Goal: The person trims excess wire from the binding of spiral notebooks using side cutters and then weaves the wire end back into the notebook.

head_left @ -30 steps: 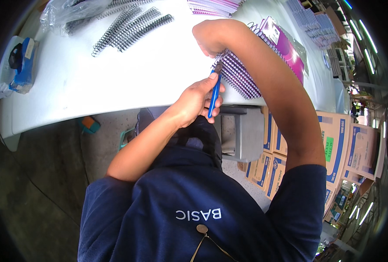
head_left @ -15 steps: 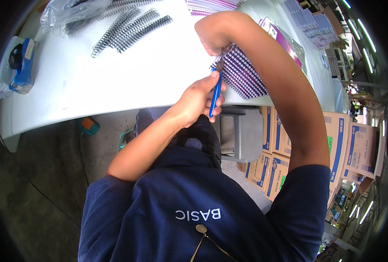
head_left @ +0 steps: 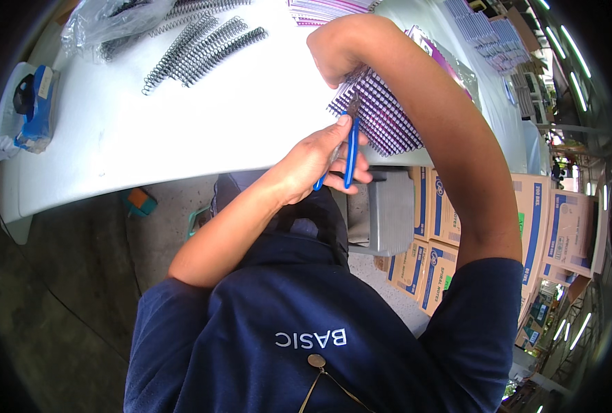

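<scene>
The worktop (head_left: 182, 131) is plain white. Near its front edge, the pliers (head_left: 351, 155) have bright blue handles and dark grey jaws. The bound stack (head_left: 388, 113) at their tips shows purple and white in tight checked rows; a cover (head_left: 445, 62) beyond is magenta. Toward the far edge lie black spiral coils (head_left: 209, 49), a colourless see-through bag (head_left: 116, 29) and booklets (head_left: 323, 10) striped pink, purple and white. By the left edge, a blue box (head_left: 38, 124) has a pale label. Past the front edge: grey stool (head_left: 392, 213), brown cartons (head_left: 536, 213) banded blue, navy shirt (head_left: 264, 303) with white lettering.
</scene>
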Action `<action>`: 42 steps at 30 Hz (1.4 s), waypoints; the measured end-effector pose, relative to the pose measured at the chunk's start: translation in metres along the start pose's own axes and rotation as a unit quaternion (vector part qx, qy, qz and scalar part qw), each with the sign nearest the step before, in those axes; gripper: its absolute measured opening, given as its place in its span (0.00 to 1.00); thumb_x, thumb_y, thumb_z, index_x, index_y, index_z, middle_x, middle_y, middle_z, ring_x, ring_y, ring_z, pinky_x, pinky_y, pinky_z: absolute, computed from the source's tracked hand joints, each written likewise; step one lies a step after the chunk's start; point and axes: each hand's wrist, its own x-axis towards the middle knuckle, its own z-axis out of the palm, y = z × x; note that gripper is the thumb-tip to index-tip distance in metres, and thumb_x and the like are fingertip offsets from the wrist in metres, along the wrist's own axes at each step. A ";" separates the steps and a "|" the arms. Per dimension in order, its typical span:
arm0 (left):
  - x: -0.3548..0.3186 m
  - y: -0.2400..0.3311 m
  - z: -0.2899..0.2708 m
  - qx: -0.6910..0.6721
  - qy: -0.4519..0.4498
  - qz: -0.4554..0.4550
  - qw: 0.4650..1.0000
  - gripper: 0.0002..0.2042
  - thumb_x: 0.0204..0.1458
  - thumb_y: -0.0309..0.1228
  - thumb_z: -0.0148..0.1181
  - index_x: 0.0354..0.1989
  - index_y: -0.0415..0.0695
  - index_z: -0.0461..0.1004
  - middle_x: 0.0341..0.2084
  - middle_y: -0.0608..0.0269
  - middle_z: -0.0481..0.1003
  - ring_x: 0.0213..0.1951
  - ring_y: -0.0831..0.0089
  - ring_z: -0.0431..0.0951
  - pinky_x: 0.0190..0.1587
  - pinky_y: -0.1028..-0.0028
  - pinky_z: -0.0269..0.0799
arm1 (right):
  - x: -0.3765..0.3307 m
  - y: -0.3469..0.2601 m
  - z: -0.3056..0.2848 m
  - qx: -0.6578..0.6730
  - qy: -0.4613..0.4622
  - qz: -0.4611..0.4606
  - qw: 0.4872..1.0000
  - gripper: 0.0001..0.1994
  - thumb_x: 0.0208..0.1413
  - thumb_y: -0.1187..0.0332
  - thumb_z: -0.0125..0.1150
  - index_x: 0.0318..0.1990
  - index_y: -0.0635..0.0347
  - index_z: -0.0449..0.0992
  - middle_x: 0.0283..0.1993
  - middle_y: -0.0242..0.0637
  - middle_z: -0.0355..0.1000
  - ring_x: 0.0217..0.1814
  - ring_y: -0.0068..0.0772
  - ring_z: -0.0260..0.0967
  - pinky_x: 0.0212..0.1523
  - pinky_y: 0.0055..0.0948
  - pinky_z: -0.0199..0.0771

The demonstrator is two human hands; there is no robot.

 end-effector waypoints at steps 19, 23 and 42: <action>0.008 0.012 0.012 0.025 0.026 0.029 0.999 0.29 0.62 0.54 0.31 0.53 0.38 0.64 0.39 0.51 0.73 0.42 0.60 0.78 0.41 0.66 0.73 | -0.018 0.004 -0.013 0.041 -0.020 -0.007 0.999 0.11 0.40 0.80 0.63 0.35 0.61 0.81 0.33 0.41 0.77 0.30 0.34 0.74 0.30 0.30 0.73; 0.008 0.014 0.011 0.005 0.030 0.022 0.999 0.29 0.62 0.53 0.31 0.52 0.38 0.64 0.37 0.52 0.73 0.41 0.61 0.78 0.39 0.67 0.73 | -0.019 0.002 -0.012 0.033 -0.005 -0.009 0.999 0.11 0.40 0.80 0.63 0.35 0.61 0.81 0.35 0.42 0.77 0.33 0.34 0.74 0.33 0.31 0.73; 0.011 0.011 0.018 -0.003 0.022 0.020 1.000 0.28 0.62 0.53 0.32 0.50 0.38 0.64 0.33 0.54 0.72 0.38 0.60 0.78 0.38 0.64 0.76 | -0.046 0.020 -0.025 -0.036 0.002 -0.040 0.999 0.14 0.33 0.69 0.62 0.31 0.65 0.80 0.34 0.47 0.77 0.37 0.43 0.74 0.38 0.38 0.73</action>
